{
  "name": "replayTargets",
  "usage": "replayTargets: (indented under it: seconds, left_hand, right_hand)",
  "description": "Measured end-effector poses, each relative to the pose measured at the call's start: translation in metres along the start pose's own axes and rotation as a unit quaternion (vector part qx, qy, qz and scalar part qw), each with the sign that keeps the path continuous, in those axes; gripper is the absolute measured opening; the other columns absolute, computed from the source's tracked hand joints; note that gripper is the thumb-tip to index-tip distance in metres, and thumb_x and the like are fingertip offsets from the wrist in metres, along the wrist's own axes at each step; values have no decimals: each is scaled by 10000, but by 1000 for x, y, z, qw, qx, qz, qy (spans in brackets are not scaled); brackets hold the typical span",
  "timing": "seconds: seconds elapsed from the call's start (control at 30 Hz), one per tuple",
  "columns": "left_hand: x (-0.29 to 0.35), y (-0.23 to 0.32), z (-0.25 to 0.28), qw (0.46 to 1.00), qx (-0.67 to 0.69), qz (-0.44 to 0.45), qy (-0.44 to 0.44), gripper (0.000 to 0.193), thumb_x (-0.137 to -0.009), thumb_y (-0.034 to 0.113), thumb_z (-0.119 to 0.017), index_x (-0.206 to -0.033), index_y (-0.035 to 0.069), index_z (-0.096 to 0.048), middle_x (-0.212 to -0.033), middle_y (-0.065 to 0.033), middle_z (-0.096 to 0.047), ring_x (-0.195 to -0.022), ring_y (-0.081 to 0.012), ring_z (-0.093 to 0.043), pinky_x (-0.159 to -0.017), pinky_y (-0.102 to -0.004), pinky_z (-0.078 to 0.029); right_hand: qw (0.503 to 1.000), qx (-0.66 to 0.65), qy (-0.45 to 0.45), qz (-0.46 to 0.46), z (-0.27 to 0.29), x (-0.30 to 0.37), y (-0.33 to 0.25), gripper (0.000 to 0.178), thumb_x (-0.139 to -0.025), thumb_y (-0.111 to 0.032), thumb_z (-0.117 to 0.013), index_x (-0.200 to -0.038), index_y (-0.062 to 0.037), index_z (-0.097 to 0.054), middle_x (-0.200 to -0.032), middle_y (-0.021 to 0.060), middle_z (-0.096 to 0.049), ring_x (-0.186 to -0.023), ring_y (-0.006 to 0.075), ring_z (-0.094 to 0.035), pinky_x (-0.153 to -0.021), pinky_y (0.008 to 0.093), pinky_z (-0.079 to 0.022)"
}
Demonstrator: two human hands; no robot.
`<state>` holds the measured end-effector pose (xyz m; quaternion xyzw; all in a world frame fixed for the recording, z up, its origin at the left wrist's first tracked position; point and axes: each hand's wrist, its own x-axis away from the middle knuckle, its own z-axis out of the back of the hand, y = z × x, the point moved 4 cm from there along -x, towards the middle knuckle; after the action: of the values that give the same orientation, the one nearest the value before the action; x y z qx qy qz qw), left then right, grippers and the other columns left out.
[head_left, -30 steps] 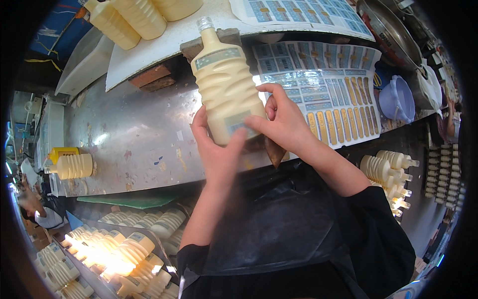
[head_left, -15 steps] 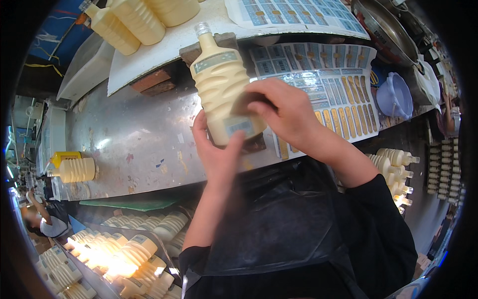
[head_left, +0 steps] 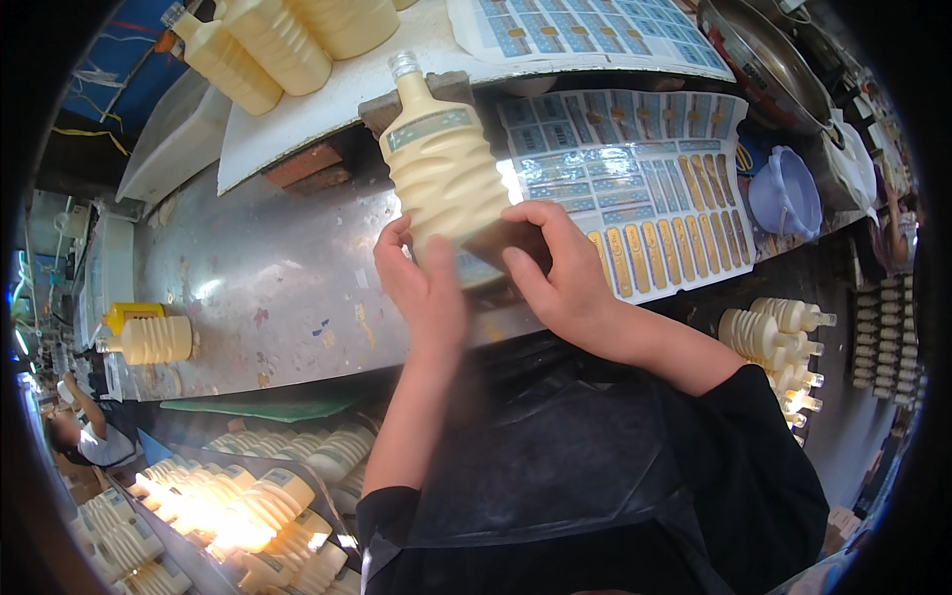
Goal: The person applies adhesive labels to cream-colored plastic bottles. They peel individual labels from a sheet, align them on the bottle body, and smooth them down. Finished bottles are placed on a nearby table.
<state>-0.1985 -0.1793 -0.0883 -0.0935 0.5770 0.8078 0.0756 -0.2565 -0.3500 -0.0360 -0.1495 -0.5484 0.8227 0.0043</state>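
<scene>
A cream-coloured ribbed bottle (head_left: pixel 444 164) with a clear neck lies tilted in front of me, its neck end against a dark block (head_left: pixel 377 111). Across its shoulder runs a grey-blue label. My left hand (head_left: pixel 426 293) grips the lower left side, the thumb on the front, blurred by motion. Curved round the lower right edge, my right hand (head_left: pixel 570 283) touches the bottle with its fingertips. A second bluish label near the base is partly hidden by my hands. Beside the bottle lies a sheet of blue and gold labels (head_left: pixel 635 188).
Another label sheet (head_left: pixel 555 30) and several cream bottles (head_left: pixel 268 45) are on the white board above. A purple bucket (head_left: pixel 783 193) stands at right, near a large metal pan (head_left: pixel 769 64). At left, a bottle (head_left: pixel 157 339) lies on the metal table (head_left: pixel 268 288); many more fill crates below.
My right hand has moved down from the bottle's front to its lower right edge. My left hand has shifted slightly, its thumb moving up and left across the lower front.
</scene>
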Motion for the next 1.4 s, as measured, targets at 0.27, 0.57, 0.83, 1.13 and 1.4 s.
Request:
replayTargets:
  seconds: [0.27, 0.57, 0.83, 1.13, 1.4]
  left_hand:
    - [1, 5, 0, 999, -6, 27, 16, 570, -896, 267, -705, -1348, -9, -494, -1264, -177, -521, -1180, -307, -506, -1064, -425, -389]
    - [-8, -8, 8, 952, 268, 145, -20, 307, -979, 142, -647, -1251, 9, -599, -1127, -72, -625, -1081, -170, -580, -980, -328, -471]
    - [-10, -20, 19, 918, 352, 184, -4, 261, -1061, 110, -499, -1255, -5, -630, -1117, -84, -675, -1068, -159, -608, -988, -318, -482]
    - [2, -12, 9, 925, 335, 177, 24, 389, -1089, 263, -407, -1343, 0, -542, -1238, -99, -607, -1206, -201, -537, -1080, -362, -404]
    - [18, 10, -4, 997, -75, -16, 16, 762, -845, 324, -716, -1446, -27, -404, -1360, -231, -493, -1309, -387, -429, -1125, -513, -309]
  right_hand:
    - [994, 28, 10, 106, 7, -2, 1, 277, -946, 6, -668, -1213, -15, -597, -1144, 128, -648, -988, 217, -684, -854, 312, -557]
    - [898, 157, -58, 406, -13, 13, -37, 190, -820, -84, -661, -1009, -75, -681, -981, 83, -679, -876, 280, -684, -742, 380, -539]
    - [860, 266, -85, 428, -49, 17, -56, 164, -722, -116, -652, -855, -27, -618, -825, 74, -582, -769, 238, -608, -684, 337, -481]
    - [974, 84, -15, 210, -40, 0, -45, 216, -869, -34, -582, -1083, -17, -609, -1033, 186, -637, -999, 413, -607, -843, 478, -494]
    - [983, 103, 112, 106, -5, 6, 4, 276, -938, -7, -556, -1214, -8, -542, -1156, 196, -580, -1045, 377, -590, -938, 432, -487]
